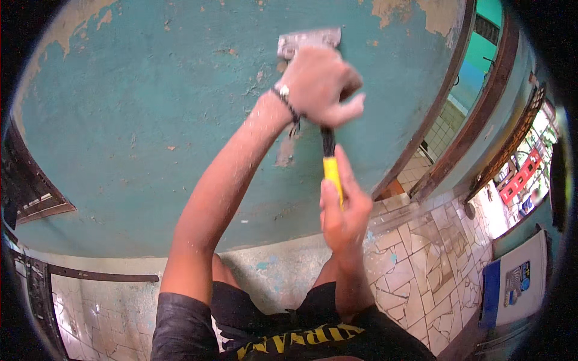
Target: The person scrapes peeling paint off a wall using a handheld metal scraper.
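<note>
A long scraper [330, 168] with a yellow and black handle lies up along a teal painted wall [162, 108]. Its wide metal blade [310, 40] is against the wall near the top of the view. My left hand [319, 87], with a dark cord bracelet at the wrist, is closed over the scraper just behind the blade and hides that part; its fingers are slightly blurred. Lower down, my right hand [346, 219] is wrapped round the yellow grip, one finger stretched along it. Pale dust flecks my left forearm.
Peeled beige patches [442, 15] show at the wall's upper edge. On the right is a doorway with a brown frame [481, 120]. The floor has irregular stone tiles [415, 271]. A white and blue box-like object [518, 283] stands lower right, and a dark frame [102, 275] lower left.
</note>
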Demonstrator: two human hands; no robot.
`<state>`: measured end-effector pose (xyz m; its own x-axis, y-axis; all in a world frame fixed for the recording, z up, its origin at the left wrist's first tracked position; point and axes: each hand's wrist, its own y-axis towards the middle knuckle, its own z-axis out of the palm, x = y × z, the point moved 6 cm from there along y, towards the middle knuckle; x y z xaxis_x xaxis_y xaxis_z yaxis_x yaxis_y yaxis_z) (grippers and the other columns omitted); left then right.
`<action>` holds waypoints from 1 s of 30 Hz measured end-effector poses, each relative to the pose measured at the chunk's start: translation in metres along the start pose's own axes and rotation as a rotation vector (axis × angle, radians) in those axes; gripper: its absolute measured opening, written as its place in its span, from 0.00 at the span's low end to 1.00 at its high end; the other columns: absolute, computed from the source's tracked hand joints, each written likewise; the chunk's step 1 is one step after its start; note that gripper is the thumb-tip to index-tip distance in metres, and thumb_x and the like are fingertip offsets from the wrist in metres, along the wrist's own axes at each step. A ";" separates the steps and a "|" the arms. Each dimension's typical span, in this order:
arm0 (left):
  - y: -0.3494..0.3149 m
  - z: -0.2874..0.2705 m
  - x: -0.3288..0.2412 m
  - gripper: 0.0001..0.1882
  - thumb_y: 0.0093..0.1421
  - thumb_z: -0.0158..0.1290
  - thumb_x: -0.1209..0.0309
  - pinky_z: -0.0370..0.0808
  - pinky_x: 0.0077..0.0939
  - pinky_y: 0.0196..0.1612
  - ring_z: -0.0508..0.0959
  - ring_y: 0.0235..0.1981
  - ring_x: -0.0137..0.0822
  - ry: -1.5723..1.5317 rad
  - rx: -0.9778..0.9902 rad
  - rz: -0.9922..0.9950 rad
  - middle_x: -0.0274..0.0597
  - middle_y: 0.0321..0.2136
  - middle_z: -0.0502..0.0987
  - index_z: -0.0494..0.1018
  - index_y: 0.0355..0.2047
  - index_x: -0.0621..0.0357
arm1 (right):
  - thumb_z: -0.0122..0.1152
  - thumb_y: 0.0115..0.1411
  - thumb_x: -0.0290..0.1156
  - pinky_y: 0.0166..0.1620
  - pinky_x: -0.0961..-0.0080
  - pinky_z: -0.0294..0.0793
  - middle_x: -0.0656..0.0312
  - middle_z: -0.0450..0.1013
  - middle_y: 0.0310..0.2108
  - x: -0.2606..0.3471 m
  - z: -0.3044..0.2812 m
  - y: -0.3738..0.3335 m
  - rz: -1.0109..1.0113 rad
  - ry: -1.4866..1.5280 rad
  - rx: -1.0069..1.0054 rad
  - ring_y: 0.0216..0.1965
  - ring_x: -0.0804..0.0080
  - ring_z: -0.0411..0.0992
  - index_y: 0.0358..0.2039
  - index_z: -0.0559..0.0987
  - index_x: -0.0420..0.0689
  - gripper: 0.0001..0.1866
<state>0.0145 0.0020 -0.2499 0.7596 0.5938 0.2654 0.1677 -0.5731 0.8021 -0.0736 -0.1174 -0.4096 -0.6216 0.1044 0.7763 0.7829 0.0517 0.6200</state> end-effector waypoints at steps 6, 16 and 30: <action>0.005 -0.001 0.003 0.20 0.54 0.56 0.56 0.70 0.46 0.26 0.71 0.16 0.53 0.002 -0.035 -0.037 0.47 0.12 0.70 0.71 0.14 0.57 | 0.55 0.73 0.25 0.33 0.74 0.74 0.60 0.77 0.31 -0.007 0.005 0.008 0.047 0.091 0.004 0.30 0.81 0.69 0.72 0.70 0.33 0.27; -0.193 0.080 -0.061 0.15 0.49 0.58 0.59 0.72 0.43 0.38 0.75 0.21 0.50 -0.129 0.210 -0.203 0.45 0.15 0.74 0.71 0.15 0.54 | 0.59 0.70 0.25 0.37 0.62 0.80 0.41 0.81 0.34 -0.127 0.047 -0.146 -0.106 -0.127 0.016 0.32 0.53 0.84 0.69 0.73 0.35 0.27; -0.066 -0.023 -0.005 0.17 0.51 0.59 0.61 0.70 0.46 0.29 0.71 0.17 0.52 -0.024 0.044 -0.094 0.45 0.12 0.69 0.69 0.13 0.55 | 0.57 0.71 0.23 0.36 0.62 0.79 0.40 0.79 0.33 0.001 0.050 -0.043 -0.079 -0.013 0.080 0.29 0.58 0.82 0.70 0.70 0.31 0.28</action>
<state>-0.0143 0.0501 -0.2922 0.7537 0.6331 0.1766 0.2663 -0.5397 0.7986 -0.1066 -0.0696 -0.4411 -0.6817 0.1094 0.7234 0.7311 0.1392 0.6680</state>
